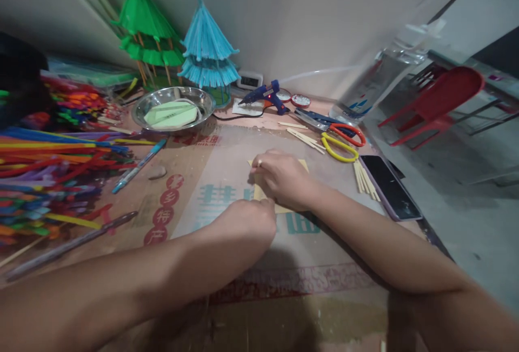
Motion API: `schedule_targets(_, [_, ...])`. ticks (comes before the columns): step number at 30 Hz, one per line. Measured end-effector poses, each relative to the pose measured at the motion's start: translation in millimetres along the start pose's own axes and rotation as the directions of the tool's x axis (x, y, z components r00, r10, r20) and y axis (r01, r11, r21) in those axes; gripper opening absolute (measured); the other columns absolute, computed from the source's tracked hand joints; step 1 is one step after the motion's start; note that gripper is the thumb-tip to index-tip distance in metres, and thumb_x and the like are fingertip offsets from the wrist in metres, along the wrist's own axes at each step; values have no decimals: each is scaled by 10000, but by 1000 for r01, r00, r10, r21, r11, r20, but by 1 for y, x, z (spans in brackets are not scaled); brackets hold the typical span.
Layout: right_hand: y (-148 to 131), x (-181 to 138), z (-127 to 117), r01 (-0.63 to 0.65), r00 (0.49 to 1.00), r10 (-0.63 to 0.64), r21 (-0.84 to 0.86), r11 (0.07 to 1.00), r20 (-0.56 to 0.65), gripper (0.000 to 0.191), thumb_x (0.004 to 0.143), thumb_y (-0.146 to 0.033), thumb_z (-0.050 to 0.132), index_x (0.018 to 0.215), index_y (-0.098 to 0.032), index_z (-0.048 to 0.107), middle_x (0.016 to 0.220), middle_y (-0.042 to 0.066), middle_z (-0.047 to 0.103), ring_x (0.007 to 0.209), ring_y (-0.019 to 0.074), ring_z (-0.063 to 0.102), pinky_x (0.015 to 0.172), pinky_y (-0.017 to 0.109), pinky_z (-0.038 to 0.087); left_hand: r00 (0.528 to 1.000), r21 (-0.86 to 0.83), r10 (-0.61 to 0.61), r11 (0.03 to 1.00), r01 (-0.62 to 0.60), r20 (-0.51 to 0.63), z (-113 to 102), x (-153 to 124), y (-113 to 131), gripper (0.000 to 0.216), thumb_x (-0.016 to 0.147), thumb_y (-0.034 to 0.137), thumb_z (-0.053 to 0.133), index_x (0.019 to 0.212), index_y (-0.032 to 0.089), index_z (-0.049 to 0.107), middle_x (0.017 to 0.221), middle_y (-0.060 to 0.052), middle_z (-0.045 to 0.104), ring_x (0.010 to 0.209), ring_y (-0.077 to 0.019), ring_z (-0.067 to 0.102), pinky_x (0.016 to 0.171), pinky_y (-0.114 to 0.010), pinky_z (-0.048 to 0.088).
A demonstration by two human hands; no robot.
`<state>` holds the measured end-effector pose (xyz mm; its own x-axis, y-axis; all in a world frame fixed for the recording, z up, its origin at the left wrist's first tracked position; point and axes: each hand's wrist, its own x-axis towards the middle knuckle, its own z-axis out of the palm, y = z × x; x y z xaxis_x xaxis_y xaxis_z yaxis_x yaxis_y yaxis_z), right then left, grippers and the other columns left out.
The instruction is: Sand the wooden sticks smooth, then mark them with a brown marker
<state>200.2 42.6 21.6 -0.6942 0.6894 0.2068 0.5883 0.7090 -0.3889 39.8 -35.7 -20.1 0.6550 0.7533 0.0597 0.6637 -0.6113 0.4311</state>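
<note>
A pale yellow flat piece [303,165], card or thin wood, lies on the cardboard-covered table [190,190] in front of me. My right hand [281,176] lies on top of it, fingers curled and pressing down, a ring on one finger. My left hand [247,221] is closed at the piece's near edge, touching the right hand; what its fingers pinch is hidden. Most of the piece is covered by both hands.
A heap of coloured sticks [48,168] fills the left. A steel dish [174,107], green [146,27] and blue [207,44] stick pagodas and a blue glue gun [267,97] stand behind. Scissors [338,135], loose wooden sticks [306,137], a phone [390,187] and a water bottle [381,79] lie right.
</note>
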Motion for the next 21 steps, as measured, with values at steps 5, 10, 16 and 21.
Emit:
schedule_targets(5, [2, -3, -23, -153, 930, 271, 412, 898, -246, 177, 960, -254, 525, 812, -177, 586, 701, 10, 634, 672, 145, 585, 679, 282, 432, 993, 110, 19, 993, -31, 115, -40, 10, 9, 220, 962, 265, 542, 1059, 130, 685, 816, -110, 732, 697, -251, 704, 626, -332, 513])
schedule_targets(10, [-7, -15, -53, -58, 858, 493, 925, 376, -146, 274, 874, -447, 669, 792, -197, 593, 583, -34, 593, 563, 116, 570, 600, 253, 445, 999, 12, -39, 999, 39, -35, -78, 15, 7, 217, 982, 283, 502, 936, 203, 699, 895, -55, 743, 803, -218, 697, 704, -317, 487])
schedule_targets(16, [-38, -22, -38, -79, 891, 438, 990, -113, 121, 265, 798, -381, 786, 781, -190, 604, 597, -34, 645, 563, 98, 590, 588, 219, 474, 825, -132, 101, 969, -208, -555, -106, 11, 12, 262, 949, 215, 602, 1210, 220, 623, 1009, -26, 695, 883, -141, 654, 766, -246, 507])
schedule_targets(21, [-52, -24, -24, -40, 916, 379, 972, -232, 128, 311, 770, -414, 824, 739, -172, 632, 611, -29, 655, 556, 77, 581, 571, 190, 462, 785, -156, 225, 913, -376, -577, -114, 5, 16, 189, 930, 119, 605, 1016, 240, 722, 1008, -21, 700, 921, -125, 663, 818, -233, 516])
